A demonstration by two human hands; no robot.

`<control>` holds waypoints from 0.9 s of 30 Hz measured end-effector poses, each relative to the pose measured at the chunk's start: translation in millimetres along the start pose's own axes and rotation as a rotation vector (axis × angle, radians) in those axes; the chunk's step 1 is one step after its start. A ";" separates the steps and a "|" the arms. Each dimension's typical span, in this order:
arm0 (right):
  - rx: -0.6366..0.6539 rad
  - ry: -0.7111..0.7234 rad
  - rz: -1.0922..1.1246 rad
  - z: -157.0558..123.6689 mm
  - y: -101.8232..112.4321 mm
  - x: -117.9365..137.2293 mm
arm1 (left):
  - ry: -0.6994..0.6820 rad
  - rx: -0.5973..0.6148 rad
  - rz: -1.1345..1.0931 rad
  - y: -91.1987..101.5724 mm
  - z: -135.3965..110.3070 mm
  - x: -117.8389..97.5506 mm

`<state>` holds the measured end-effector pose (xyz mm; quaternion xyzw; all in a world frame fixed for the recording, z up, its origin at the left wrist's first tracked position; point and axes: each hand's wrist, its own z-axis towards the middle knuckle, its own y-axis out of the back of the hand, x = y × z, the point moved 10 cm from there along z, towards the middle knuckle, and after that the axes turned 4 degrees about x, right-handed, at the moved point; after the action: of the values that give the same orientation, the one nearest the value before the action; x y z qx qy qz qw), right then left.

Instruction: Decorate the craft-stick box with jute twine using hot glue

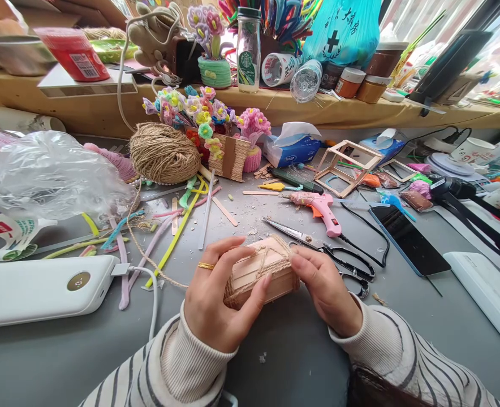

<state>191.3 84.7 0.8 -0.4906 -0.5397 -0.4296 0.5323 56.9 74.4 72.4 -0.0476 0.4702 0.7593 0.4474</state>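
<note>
A small box of popsicle sticks (pixel 262 272) wrapped with jute twine rests between both hands near the table's front middle. My left hand (pixel 216 297), with a gold ring, curls round the box's left end. My right hand (pixel 324 288) grips the right end, fingers pressed on the twine. A strand of twine runs from the box leftward across the table toward the big twine ball (pixel 164 153).
Black-handled scissors (pixel 339 257) and a pink glue gun (pixel 321 208) lie just behind the box. A phone (pixel 406 238) sits to the right, a white power bank (pixel 42 289) to the left. Pipe cleaners, loose sticks, a plastic bag (pixel 50 172) and pipe-cleaner flower pots crowd the back.
</note>
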 end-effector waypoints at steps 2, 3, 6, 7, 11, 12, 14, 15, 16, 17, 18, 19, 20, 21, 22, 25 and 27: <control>-0.002 -0.028 0.008 0.3 -0.3 -1.3 | 0.005 0.000 -0.001 0.0 -0.1 0.4; 0.000 -0.042 0.018 0.5 -0.9 -1.8 | 0.005 -0.001 -0.002 -0.1 -0.2 0.4; -0.007 -0.056 0.013 0.3 -0.9 -1.1 | 0.002 -0.004 -0.005 -0.5 -0.7 0.0; -0.009 -0.057 0.011 0.1 -0.8 -1.0 | 0.001 -0.004 -0.005 -0.8 -0.7 -0.3; -0.016 -0.059 -0.002 -1.0 -0.4 -1.7 | 0.001 -0.008 -0.004 -0.4 0.6 -0.6; -0.018 -0.058 -0.004 -1.1 -0.3 -1.8 | -0.006 -0.005 0.001 0.1 1.2 -1.6; -0.022 -0.059 -0.011 -1.0 0.1 -1.9 | -0.035 -0.006 0.018 2.5 2.0 -5.6; -0.028 -0.058 -0.016 -1.0 0.6 -1.6 | -0.067 -0.013 0.034 4.6 1.8 -9.6; -0.034 -0.056 -0.024 -0.9 1.2 -1.0 | -0.114 -0.029 0.057 7.5 0.9 -15.2; -0.042 -0.052 -0.032 -0.9 1.9 -0.3 | -0.177 -0.048 0.089 10.3 -0.9 -22.6; -0.046 -0.050 -0.036 -0.8 2.2 0.2 | -0.248 -0.067 0.128 12.3 -3.6 -30.9; -0.044 -0.051 -0.036 -0.7 2.0 0.3 | -0.321 -0.080 0.173 12.9 -7.0 -39.2; -0.040 -0.055 -0.034 -0.7 1.6 0.0 | -0.387 -0.090 0.222 12.3 -10.6 -46.6; -0.032 -0.063 -0.033 -0.6 0.9 -0.8 | -0.439 -0.097 0.267 11.1 -13.8 -52.5; -0.026 -0.070 -0.032 -0.5 0.3 -1.6 | -0.481 -0.105 0.302 9.6 -16.5 -57.0; -0.023 -0.070 -0.046 -0.4 0.3 -1.8 | -0.559 -0.121 0.369 5.2 -20.9 -64.4; -0.028 -0.059 -0.056 -0.3 0.7 -0.6 | -0.574 -0.120 0.395 2.8 -21.1 -64.7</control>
<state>192.0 84.5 0.1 -0.4952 -0.5628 -0.4370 0.4971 86.0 17.0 94.5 0.2334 0.2802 0.8399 0.4020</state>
